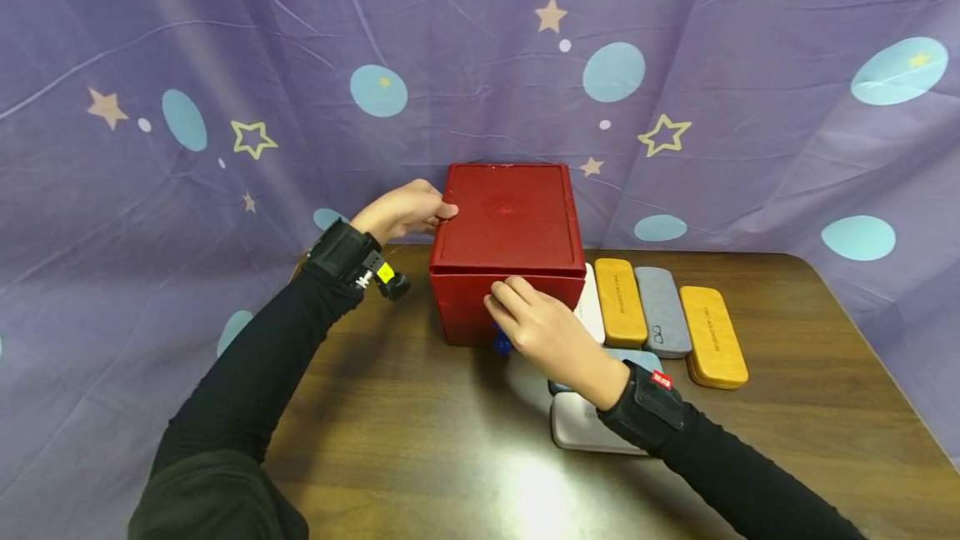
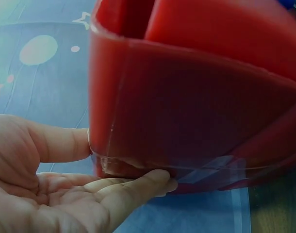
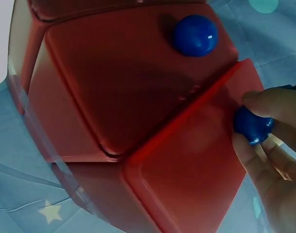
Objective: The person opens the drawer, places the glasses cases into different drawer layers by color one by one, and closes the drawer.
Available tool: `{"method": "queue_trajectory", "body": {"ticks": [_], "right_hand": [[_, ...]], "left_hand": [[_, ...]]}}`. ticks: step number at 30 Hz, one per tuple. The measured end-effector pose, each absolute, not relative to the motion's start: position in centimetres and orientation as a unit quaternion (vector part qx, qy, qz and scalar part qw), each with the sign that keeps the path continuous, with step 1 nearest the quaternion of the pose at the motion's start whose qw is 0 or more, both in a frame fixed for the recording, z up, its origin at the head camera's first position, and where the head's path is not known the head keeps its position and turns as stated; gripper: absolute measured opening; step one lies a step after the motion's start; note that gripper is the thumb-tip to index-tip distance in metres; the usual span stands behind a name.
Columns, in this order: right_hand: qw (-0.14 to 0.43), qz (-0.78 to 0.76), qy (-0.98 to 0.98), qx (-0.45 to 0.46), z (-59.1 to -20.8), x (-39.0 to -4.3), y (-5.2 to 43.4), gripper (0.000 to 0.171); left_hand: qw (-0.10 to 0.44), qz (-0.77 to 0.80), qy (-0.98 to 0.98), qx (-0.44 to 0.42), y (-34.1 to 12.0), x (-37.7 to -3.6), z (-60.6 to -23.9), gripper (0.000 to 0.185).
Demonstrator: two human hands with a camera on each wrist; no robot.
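- From my end, on the head view: red plastic drawer box (image 1: pixel 506 219) sits at the far side of the brown wood-grain tabletop (image 1: pixel 420 457), around mid-scene, lid side up.
- Right hand (image 1: pixel 551 336): thumb and fingertips closed in a pinch on a shiny round blue knob (image 3: pixel 253 126), clear on the right wrist view.
- That knob is on the red upper drawer front (image 3: pixel 187 170), which stands slightly proud of the red lower drawer front (image 3: pixel 123 82).
- Second round blue knob (image 3: pixel 195 35) is on the lower one; I see nothing touching it.
- Left hand (image 1: pixel 408 208): fairly straight fingers, thumb against the box's top left edge, fingertips against its far left side. Not wrapped round it.
- Right of the box, left to right: white case (image 1: pixel 591 307), yellow oblong case (image 1: pixel 621 307), grey fabric-look case (image 1: pixel 663 315), second yellow oblong case (image 1: pixel 712 340).
- Nearer: blue-grey case (image 1: pixel 637 358), then pale grey case (image 1: pixel 581 425), both partly hidden by the right arm.
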State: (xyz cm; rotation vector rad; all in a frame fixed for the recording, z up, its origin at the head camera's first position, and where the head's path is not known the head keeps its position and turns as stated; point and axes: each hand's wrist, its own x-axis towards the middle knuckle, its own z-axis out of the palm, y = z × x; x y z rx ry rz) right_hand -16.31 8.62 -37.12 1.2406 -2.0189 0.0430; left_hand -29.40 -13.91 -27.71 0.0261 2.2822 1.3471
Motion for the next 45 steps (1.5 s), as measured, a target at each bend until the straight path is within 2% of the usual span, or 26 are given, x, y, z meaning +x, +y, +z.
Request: {"method": "queue_trajectory", "body": {"ticks": [2,6,8,21,29,37,45], "right_hand": [[0.38,0.017,-0.785,0.49,-37.1,-15.8,8.7,0.023],[0.388,0.014,-0.776,0.497,-37.2,-14.9,8.8,0.042],[0.394,0.013,-0.771,0.5,-37.3,-14.4,8.8,0.045],[0.402,0.01,-0.762,0.508,-37.3,-11.8,9.1,0.031],[0.41,0.001,-0.756,0.51,-37.4,-10.8,9.3,0.04],[0.411,0.003,-0.752,0.516,-37.4,-9.7,9.5,0.038],[0.41,-0.008,-0.741,0.532,-37.3,-8.4,9.5,0.039]], "left_hand": [[0.242,0.494,0.835,0.013,-13.9,-29.4,-27.7,0.032],[0.242,0.494,0.835,0.017,-14.0,-29.4,-27.6,0.032],[0.244,0.495,0.834,0.016,-14.0,-29.5,-27.6,0.032],[0.258,0.499,0.827,0.017,-14.1,-29.7,-27.8,0.025],[0.259,0.499,0.827,0.019,-14.0,-29.7,-27.7,0.025],[0.259,0.501,0.825,0.019,-14.1,-29.7,-27.7,0.022],[0.255,0.494,0.831,0.027,-14.3,-29.4,-27.8,0.03]]}}
